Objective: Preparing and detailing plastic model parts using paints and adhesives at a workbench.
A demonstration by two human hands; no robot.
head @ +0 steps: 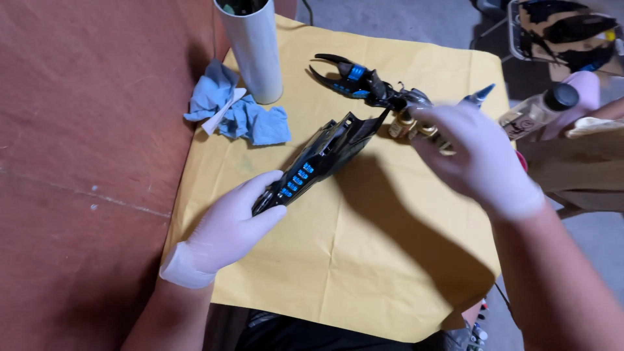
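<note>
The black model vehicle body (318,156) with blue lights lies on the yellow paper (364,260), its long axis running near-left to far-right. The left hand (231,224) grips its near end; the blurred right hand (474,153) pinches small brass-coloured parts (406,123) at the far end.

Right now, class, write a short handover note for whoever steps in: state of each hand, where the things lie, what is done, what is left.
Left hand, gloved: grips the rear of the black model part with blue lights, tilted up off the yellow paper.
Right hand, gloved: holds a small brass-coloured piece by the part's front tip.
Black claw piece lies behind; blue rag and white tube at left.
Done: not clear. Left: claw piece still lies separate.
</note>
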